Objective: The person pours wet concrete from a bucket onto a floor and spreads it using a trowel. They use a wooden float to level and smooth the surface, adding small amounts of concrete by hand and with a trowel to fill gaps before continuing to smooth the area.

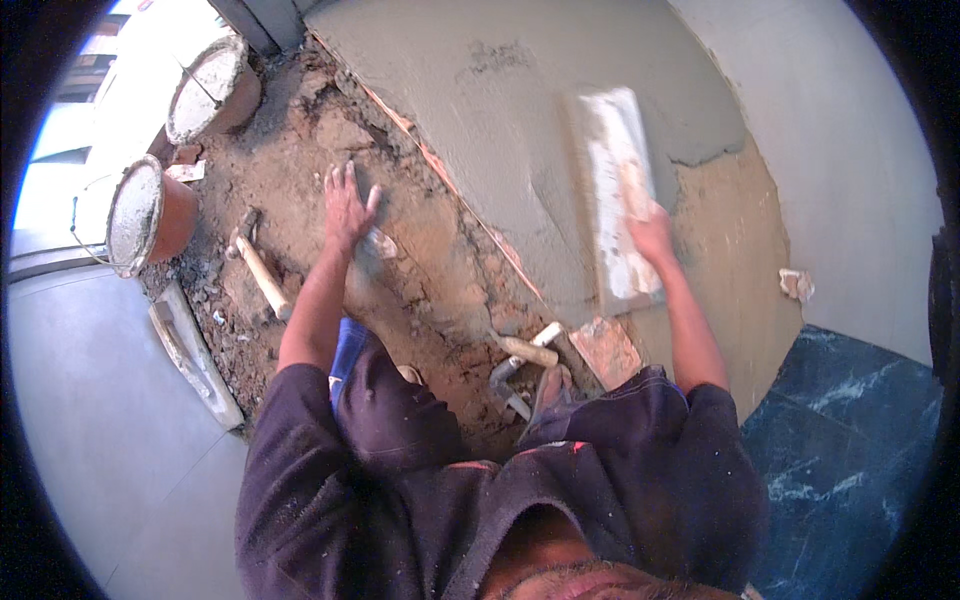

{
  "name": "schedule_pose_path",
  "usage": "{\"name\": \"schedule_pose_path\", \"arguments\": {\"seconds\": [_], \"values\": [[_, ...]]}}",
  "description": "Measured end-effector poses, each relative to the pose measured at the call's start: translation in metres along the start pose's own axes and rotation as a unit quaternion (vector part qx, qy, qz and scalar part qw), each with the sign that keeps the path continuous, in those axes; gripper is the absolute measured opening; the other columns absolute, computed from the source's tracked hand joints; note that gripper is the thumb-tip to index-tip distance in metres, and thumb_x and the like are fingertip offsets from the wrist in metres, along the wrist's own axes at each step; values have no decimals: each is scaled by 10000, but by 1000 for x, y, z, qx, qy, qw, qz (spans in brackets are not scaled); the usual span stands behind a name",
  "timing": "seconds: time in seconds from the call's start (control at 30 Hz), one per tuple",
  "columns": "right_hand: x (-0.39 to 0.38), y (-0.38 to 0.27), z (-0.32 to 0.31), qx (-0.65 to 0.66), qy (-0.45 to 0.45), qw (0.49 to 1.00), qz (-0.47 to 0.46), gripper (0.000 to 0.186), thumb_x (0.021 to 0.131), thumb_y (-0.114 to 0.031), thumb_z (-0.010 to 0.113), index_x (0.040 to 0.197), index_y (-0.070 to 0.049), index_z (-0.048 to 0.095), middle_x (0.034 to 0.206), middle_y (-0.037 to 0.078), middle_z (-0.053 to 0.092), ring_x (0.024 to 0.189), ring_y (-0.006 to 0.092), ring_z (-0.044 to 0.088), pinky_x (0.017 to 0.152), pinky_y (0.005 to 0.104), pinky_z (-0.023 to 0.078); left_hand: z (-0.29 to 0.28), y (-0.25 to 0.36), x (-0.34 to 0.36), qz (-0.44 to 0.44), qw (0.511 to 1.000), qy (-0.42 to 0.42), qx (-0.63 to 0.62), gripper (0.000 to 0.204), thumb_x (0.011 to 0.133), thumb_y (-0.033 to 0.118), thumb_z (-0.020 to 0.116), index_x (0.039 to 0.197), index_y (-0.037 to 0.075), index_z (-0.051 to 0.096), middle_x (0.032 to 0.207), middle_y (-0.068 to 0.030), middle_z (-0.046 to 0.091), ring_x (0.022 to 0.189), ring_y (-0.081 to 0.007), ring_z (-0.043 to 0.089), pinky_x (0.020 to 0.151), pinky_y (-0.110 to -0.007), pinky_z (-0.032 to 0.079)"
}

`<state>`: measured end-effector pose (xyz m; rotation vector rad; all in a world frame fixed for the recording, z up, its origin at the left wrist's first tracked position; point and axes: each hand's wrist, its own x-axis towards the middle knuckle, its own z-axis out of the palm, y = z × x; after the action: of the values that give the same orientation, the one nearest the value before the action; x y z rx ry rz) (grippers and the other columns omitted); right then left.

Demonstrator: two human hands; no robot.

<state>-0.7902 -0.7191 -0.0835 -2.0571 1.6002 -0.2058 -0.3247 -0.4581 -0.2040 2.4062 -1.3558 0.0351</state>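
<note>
So the right hand [652, 235] is clenched around the handle of a long rectangular plastering float caked with grey-white mortar [618, 195], and the float lies flat on the smooth wet grey cement bed [520, 110], right at the near edge of it, where the cement gives way to a bare sandy tan patch [730, 250]. The left hand [347, 205] is released, fingers spread, palm pressed down on the rough brown rubble and dirt [300, 150] beside the cement, holding nothing as far as I can see.

Around it: a hammer with a pale wooden handle [258, 270] lies in the dirt just left of the left forearm. Two round buckets crusted with dried cement [150, 215] sit at the far left edge of the dirt, one behind the other. A long grey straightedge-type tool [195, 355] rests where the dirt meets the smooth grey floor tile [100, 420].

Down between the arms there's a small trowel with a pale wooden handle [525, 350] and a reddish brick fragment [605, 350] just beside it. A dark blue marbled tile [850, 440] covers the floor at the lower right, and a small pale chunk of debris [797, 284] sits near the light grey wall [850, 130]
</note>
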Motion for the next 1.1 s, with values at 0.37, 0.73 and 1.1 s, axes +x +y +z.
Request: {"name": "schedule_pose_path", "arguments": {"seconds": [0.37,0.73,1.1], "values": [[-44,-87,54,-84,-119,978,-147,541,752,-235,690,1179,52,522,1030,284,640,980,417,627,872,458,501,-7,29,-28,-23,997,67,-38,677,902,404,561,1333,-85,378,1341,-298,399,1282,-442,352,1092,-491,283],[-57,-109,75,-162,-145,971,-103,416,814,-86,549,1203,24,452,966,295,647,930,435,641,821,504,508,-2,25,-46,-33,997,52,-47,678,896,371,583,1335,-96,360,1344,-292,397,1296,-438,334,1109,-481,265],[127,-103,54,-182,19,982,-50,420,799,-103,558,1196,29,519,1056,264,640,1026,403,617,883,462,496,-13,32,-43,-86,994,23,-65,678,888,336,591,1369,-72,340,1392,-278,366,1326,-423,314,1121,-463,261]]}}
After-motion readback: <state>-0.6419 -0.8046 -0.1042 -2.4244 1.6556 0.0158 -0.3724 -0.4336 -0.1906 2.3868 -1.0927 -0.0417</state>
